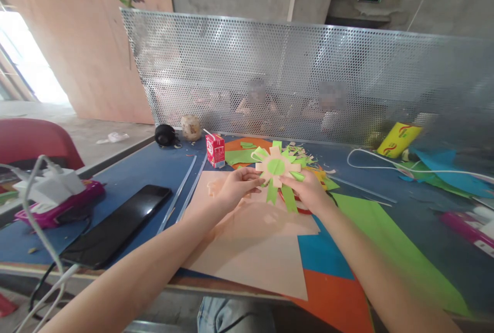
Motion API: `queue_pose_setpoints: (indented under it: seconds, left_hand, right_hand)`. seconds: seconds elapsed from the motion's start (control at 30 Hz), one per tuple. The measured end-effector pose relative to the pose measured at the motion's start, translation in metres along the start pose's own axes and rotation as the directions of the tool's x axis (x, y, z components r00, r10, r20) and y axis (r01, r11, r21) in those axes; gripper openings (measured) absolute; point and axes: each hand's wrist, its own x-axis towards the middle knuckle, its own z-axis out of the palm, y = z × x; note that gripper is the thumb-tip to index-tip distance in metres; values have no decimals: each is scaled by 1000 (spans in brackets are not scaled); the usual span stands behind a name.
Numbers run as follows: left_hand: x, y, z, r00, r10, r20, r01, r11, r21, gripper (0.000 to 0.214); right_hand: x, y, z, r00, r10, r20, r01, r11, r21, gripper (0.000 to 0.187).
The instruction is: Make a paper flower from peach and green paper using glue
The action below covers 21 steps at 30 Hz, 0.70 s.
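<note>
A paper rosette [275, 167] in green and pale peach, with a round green centre and two green tails hanging down, is held up above the table. My left hand [242, 185] closes on its left edge, thumb and fingers together. On the opposite side my right hand [307, 189] pinches the rosette's lower right. Under both hands lie peach paper sheets [247, 266], with a cut peach piece [218, 187] near the left hand. Part of a red-orange loop [303, 211] shows behind the rosette's tails.
A black phone [119, 225] and a purple power strip [62, 202] lie at left. Behind stand a red drink carton [215, 151], a jar [191, 128] and paper scraps [299, 152]. Green paper [386, 240] lies right. A perforated metal screen [231, 65] borders the table; people sit beyond.
</note>
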Motion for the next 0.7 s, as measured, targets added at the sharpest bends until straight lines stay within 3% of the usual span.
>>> queue_pose_setpoints:
  seconds: [0.27, 0.47, 0.7]
  left_hand:
    - [-1, 2, 1, 999, -9, 33, 8, 1000, 30, 26]
    - [0, 0, -1, 999, -32, 43, 30, 998, 50, 26]
    - [0, 3, -2, 994, -83, 69, 80, 996, 43, 25]
  right_hand:
    - [3, 5, 1, 999, 2, -35, 2, 992, 129, 42]
    - [-2, -7, 3, 993, 64, 96, -90, 952, 291, 32]
    - [0, -2, -3, 998, 3, 60, -8, 996, 85, 30]
